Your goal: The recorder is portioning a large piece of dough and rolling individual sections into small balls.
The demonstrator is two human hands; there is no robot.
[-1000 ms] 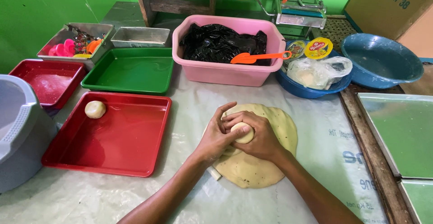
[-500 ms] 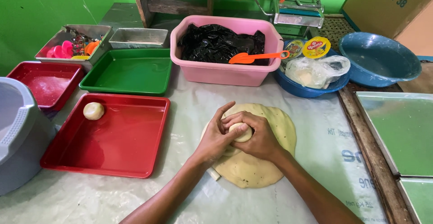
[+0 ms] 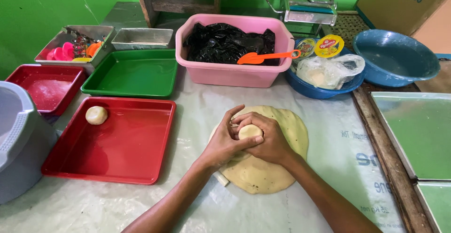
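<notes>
Pale dough fills my grip: my left hand point(image 3: 225, 144) and right hand point(image 3: 265, 141) cup one small dough ball point(image 3: 249, 131) above the flattened dough sheet point(image 3: 268, 167). Farther left, one finished ball point(image 3: 96, 115) sits on the red tray point(image 3: 117, 153); plenty of sheet remains.

free: sheet right of dough point(image 3: 277, 167) | blocked: red tray point(image 3: 117, 167) (left), pink tub point(image 3: 225, 71)

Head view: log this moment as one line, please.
left hand + right hand: cupping dough ball | under them: flat dough sheet | red tray: one dough ball
</notes>
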